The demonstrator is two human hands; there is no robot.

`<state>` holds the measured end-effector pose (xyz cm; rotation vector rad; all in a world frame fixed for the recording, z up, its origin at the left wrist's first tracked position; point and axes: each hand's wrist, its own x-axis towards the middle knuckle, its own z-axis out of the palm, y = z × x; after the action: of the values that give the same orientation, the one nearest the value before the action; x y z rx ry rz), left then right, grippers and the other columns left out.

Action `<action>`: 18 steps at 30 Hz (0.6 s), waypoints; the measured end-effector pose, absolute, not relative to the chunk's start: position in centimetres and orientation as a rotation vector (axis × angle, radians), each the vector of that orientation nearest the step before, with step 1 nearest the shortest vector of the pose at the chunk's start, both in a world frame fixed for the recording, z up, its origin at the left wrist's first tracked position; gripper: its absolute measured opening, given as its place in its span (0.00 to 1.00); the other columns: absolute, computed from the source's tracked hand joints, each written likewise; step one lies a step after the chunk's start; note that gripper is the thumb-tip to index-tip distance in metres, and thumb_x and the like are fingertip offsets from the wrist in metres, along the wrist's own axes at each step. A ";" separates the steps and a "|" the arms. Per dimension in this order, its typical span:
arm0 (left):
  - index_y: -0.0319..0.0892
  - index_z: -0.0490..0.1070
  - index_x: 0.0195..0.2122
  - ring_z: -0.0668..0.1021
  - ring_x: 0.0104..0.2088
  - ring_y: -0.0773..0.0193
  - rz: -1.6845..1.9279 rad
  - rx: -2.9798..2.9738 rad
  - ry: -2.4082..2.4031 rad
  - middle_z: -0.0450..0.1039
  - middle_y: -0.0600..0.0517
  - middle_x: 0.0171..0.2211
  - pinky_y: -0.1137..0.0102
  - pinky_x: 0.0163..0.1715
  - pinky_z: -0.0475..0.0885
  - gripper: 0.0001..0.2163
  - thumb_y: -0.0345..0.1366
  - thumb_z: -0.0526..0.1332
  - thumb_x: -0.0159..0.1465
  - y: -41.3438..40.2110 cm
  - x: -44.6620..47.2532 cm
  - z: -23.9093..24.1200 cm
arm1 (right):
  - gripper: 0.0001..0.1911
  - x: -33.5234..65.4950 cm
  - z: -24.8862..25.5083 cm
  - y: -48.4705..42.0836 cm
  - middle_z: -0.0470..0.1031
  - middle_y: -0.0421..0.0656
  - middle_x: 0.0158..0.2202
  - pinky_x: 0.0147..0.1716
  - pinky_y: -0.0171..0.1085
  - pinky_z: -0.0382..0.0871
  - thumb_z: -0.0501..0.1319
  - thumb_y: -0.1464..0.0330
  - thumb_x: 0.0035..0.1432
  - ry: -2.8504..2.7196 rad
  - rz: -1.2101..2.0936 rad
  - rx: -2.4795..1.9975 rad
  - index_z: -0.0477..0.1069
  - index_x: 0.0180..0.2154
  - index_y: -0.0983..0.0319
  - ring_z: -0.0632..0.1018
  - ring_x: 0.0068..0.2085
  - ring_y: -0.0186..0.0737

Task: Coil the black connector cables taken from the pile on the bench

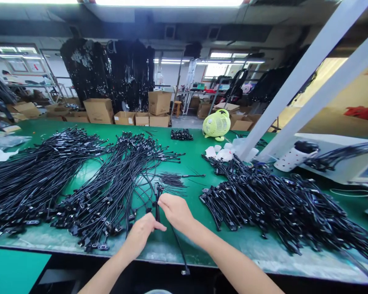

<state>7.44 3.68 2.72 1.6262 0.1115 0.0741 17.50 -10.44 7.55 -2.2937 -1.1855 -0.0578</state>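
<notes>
Near the front middle of the bench, my right hand (177,211) pinches a folded black cable (157,204) that stands roughly upright. My left hand (142,232) is closed around its lower part, thumb stretched toward the right; some fingertips are hidden. From beneath my hands one cable length (179,241) runs toward me, its plug hanging at the bench edge. Just beyond lies a small heap of thin black ties (171,179). Loose straight cables (119,171) spread close to my left hand, and bundled cables (248,196) are piled to the right.
Another cable pile (43,163) covers the far left of the green bench (184,157). A small black heap (182,134) and a yellow-green fan (216,123) stand at the back. White posts (294,85) rise at right, beside a spotted cup (290,159) and a white machine (331,163).
</notes>
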 end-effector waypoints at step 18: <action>0.42 0.67 0.57 0.70 0.58 0.57 0.171 1.517 0.209 0.68 0.45 0.58 0.62 0.59 0.63 0.22 0.44 0.60 0.63 1.5 5.5 4.7 | 0.17 14.9 6.7 -11.6 0.71 0.44 0.28 0.29 0.34 0.57 0.51 0.59 0.65 -1.020 0.173 -1.952 0.67 0.28 0.61 0.68 0.30 0.36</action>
<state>5.55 1.49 4.67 1.5175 0.2089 0.1709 14.88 -11.55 6.65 -1.9519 -1.0196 0.1725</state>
